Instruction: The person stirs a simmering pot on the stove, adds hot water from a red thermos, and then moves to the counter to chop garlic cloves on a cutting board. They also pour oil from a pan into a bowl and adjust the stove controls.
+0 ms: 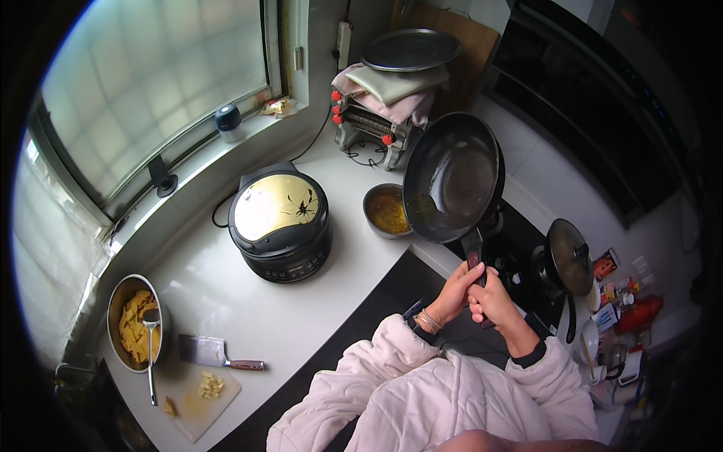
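My left hand point(451, 298) and my right hand point(497, 300) are both wrapped around the handle point(473, 255) of a dark frying pan point(466, 175). The pan is raised and tilted, its inner face turned towards the left. Its lower left rim hangs over the edge of a metal bowl point(374, 228). Inside the bowl is a yellow-brown liquid that looks like oil point(387, 210). A wet sheen shows on the pan's inner surface. Part of the bowl's right side is hidden behind the pan.
A black-and-gold electric griddle point(279, 226) stands mid-counter. Leftward are a pot point(114, 339) of yellow pieces with a ladle point(151, 350), a cleaver point(203, 351) and a cutting board point(197, 421) with chopped garlic point(210, 385). A pasta machine point(367, 118) stands behind; a lidded pan point(565, 257) sits right.
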The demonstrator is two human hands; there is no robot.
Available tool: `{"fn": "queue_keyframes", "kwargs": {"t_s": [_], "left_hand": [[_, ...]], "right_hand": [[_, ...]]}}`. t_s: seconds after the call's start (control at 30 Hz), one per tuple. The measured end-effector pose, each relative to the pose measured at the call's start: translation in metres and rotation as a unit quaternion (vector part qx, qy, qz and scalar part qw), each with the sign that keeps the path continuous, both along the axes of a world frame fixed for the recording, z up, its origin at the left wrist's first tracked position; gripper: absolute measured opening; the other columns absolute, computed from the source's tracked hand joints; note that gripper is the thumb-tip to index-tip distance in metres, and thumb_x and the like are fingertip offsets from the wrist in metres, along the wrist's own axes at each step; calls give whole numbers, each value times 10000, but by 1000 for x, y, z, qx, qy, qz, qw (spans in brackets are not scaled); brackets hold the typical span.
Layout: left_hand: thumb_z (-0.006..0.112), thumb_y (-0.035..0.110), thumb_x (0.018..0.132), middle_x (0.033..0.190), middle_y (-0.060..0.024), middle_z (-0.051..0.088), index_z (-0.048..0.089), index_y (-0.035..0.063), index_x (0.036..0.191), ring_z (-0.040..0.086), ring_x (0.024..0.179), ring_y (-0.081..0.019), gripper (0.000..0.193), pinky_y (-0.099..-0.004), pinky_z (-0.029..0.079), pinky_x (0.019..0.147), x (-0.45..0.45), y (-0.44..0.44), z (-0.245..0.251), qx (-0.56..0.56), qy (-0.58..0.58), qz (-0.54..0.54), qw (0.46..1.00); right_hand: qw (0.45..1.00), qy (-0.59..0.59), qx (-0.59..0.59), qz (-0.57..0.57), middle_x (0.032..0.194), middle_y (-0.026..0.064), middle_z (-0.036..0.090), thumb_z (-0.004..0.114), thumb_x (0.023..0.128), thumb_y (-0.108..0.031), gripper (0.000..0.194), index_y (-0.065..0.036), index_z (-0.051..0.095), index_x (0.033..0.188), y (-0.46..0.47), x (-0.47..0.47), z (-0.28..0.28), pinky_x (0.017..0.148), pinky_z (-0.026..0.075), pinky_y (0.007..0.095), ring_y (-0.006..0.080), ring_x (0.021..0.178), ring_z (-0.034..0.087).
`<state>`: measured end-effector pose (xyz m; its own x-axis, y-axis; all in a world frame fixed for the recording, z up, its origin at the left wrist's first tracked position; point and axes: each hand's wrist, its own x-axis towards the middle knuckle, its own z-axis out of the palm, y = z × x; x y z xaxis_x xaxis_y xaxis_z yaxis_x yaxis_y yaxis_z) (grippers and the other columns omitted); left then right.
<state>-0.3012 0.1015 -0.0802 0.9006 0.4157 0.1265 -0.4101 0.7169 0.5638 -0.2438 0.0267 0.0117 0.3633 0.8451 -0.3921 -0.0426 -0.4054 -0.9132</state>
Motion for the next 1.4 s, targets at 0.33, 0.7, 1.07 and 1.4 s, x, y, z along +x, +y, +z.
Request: {"fn": "queue_keyframes", "kwargs": {"t_s": [0.33, 0.7, 1.07, 1.4], "left_hand": [[466, 283, 970, 997, -59, 599, 455, 33, 1088, 559, 733, -89, 277, -216, 478, 610, -11, -5, 18, 11, -20, 37, 999], [462, 268, 971, 1026, -85, 597, 444, 33, 1088, 582, 865, -144, 263, -273, 490, 756, -6, -2, 16, 22, -49, 42, 998], [461, 222, 957, 1048, -128, 581, 403, 30, 1127, 588, 967, -225, 263, -337, 494, 835, -5, 3, 12, 9, -76, 38, 996], [444, 162, 937, 1031, -140, 578, 380, 16, 1222, 585, 975, -265, 326, -376, 470, 884, -3, 1, 2, -40, -115, 47, 992]], "right_hand": [[1000, -1, 3, -20, 604, 9, 420, 488, 886, -66, 191, -82, 335, 1000, -7, -14, 11, 335, 305, 238, 59, 390, 373], [999, -28, 19, -16, 602, 8, 426, 493, 891, -54, 230, -73, 330, 1052, -4, -18, 18, 332, 311, 238, 56, 393, 378], [996, -87, 12, 3, 587, 10, 415, 493, 890, -50, 300, -79, 321, 1134, 0, -16, 7, 314, 321, 249, 77, 375, 383], [949, -301, 16, 90, 815, 157, 564, 510, 907, -112, 453, -21, 321, 1309, 2, -10, -3, 520, 466, 378, 276, 604, 574]]}}
